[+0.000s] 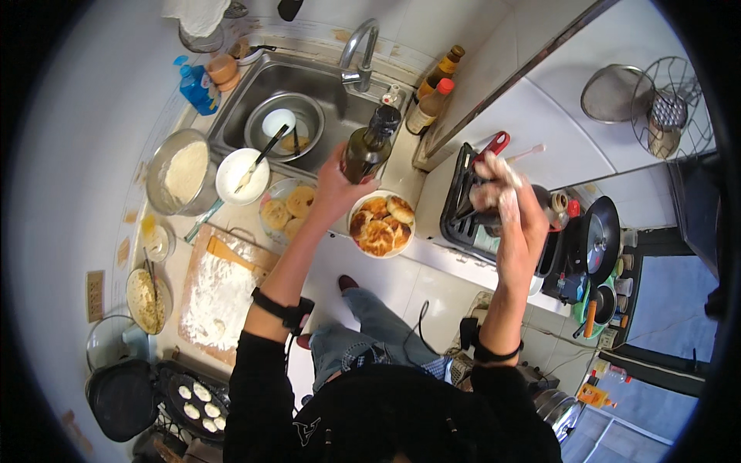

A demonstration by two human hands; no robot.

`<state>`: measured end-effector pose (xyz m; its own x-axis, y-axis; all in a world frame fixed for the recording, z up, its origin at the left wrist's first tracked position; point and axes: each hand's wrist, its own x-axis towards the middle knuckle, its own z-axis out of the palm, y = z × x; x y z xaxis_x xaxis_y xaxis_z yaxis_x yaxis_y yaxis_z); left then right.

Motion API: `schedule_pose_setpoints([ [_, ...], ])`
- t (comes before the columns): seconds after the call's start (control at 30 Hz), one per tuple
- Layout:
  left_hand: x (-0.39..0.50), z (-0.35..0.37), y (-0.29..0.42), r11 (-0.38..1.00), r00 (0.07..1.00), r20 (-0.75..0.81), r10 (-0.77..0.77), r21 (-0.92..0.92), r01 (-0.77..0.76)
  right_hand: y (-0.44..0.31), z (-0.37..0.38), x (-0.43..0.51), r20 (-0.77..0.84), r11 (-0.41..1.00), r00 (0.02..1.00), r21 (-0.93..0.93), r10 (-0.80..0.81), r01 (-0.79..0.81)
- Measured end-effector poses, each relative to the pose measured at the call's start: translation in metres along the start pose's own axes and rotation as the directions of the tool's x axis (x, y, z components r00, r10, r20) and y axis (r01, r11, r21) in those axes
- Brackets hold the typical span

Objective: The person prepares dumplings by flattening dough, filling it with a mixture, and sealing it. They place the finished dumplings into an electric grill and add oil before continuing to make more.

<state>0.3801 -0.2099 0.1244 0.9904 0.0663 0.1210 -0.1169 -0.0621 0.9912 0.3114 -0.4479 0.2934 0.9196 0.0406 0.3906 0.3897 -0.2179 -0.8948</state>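
My left hand (341, 188) is wrapped around a dark green glass bottle (366, 153) with a black top, held up in front of the sink's near right corner. Beneath and beside it is a white bowl of browned flatbreads (379, 231). A patterned plate (272, 194) with paler flatbreads is partly behind my left forearm. My right hand (512, 217), its fingers coated with flour, is raised in front of the black rack by the wall. Its fingers look apart, and I see nothing in them.
The steel sink (231, 118) holds a metal basin. Left are a flour bowl (185, 171), a white bowl with a brush (243, 176), a floured board (217, 301) and a bowl of filling (147, 301). An electric griddle (188, 388) bears several dough rounds. Sauce bottles (431, 107) stand right of the tap.
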Motion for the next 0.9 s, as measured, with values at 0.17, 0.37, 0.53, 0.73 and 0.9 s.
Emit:
schedule_pose_setpoints([
  [0.17, 0.069, 0.077, -0.055, 0.974, 0.995, 0.091, 0.028, -0.227, -0.007, 0.024, -0.013, -0.028, 0.009, 0.993, 0.993, -0.009, 0.114, -0.114],
  [0.37, 0.097, 0.138, -0.122, 0.973, 0.994, 0.089, 0.060, -0.227, -0.038, 0.037, -0.001, -0.043, 0.077, 0.983, 0.981, -0.046, 0.179, -0.176],
  [0.53, 0.098, 0.154, -0.130, 0.983, 0.997, 0.057, 0.054, -0.180, -0.043, 0.043, 0.004, -0.044, 0.078, 0.981, 0.978, -0.045, 0.192, -0.189],
  [0.73, 0.097, 0.150, -0.132, 0.996, 0.995, 0.051, 0.084, -0.016, -0.083, 0.052, 0.019, -0.039, 0.101, 0.981, 0.980, 0.071, 0.173, -0.181],
  [0.9, 0.077, 0.140, -0.119, 0.990, 0.988, 0.097, -0.123, 0.083, 0.115, 0.061, 0.031, -0.031, 0.190, 0.980, 0.972, 0.122, 0.135, -0.160],
])
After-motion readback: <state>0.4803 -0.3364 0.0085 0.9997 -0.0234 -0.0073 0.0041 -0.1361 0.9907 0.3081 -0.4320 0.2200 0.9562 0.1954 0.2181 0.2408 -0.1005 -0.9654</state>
